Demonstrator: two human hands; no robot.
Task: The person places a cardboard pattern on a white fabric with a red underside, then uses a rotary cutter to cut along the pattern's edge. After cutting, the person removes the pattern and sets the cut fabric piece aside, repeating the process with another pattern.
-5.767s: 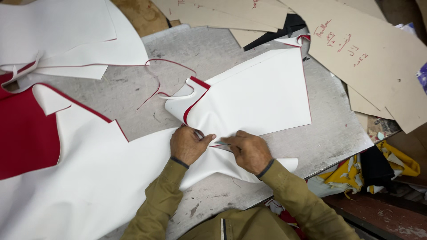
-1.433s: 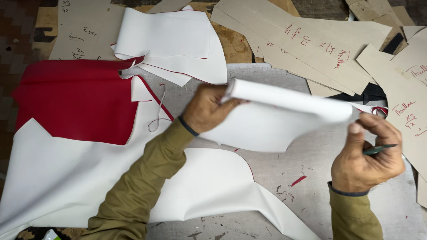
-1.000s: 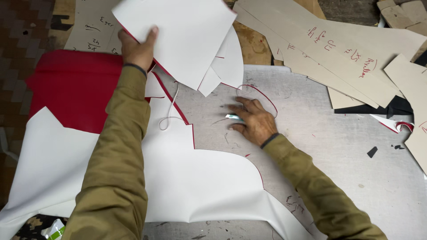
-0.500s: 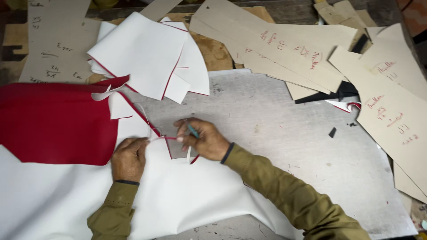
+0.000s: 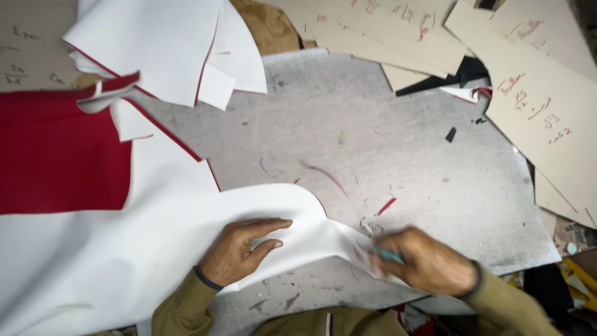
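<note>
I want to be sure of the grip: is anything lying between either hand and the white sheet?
Nothing visible. The left hand lies flat on the white sheet; the right hand, blurred, holds a small tool at its edge.

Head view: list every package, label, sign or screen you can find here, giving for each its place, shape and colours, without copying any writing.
No packages, printed labels, signs or screens show.
Nearest things are hand-marked cardboard patterns:
Large tan cardboard pattern, right edge, angled flat sheet with red handwriting.
Tan cardboard pattern, top centre, long flat piece, red handwriting.
Greyish-tan cardboard sheet, top left corner, faint dark handwriting.
</note>
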